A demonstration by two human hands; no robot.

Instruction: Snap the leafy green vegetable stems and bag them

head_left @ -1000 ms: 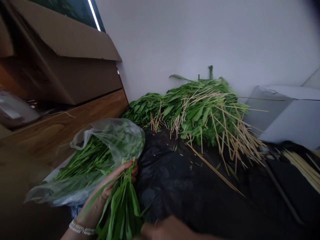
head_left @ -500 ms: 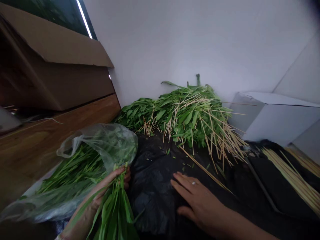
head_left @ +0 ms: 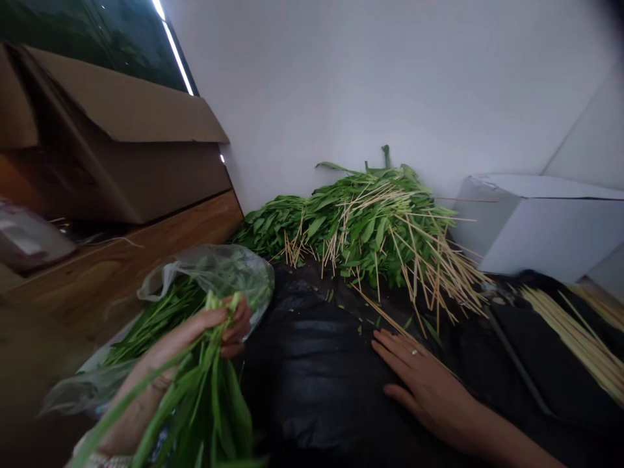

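Note:
My left hand (head_left: 205, 328) is closed around a bunch of long green leafy stems (head_left: 205, 403), stem ends up, leaves hanging toward me. Just behind it lies a clear plastic bag (head_left: 214, 270) stuffed with more of the same greens. My right hand (head_left: 422, 387) lies flat with fingers stretched out on the black plastic sheet (head_left: 312, 390), a ring on one finger, holding nothing. Its fingertips sit close to a thin bamboo skewer (head_left: 390, 322) lying on the sheet.
A big heap of skewered green leaves (head_left: 370, 221) rests against the white wall. Loose skewers (head_left: 580, 331) lie at the right. A white box (head_left: 541, 224) stands at the back right, and a cardboard box (head_left: 127, 149) sits on a wooden ledge (head_left: 121, 260) at the left.
My left hand has lifted the bunch a little and tilted it. My right hand came into view and slid right and forward across the black sheet, laid flat.

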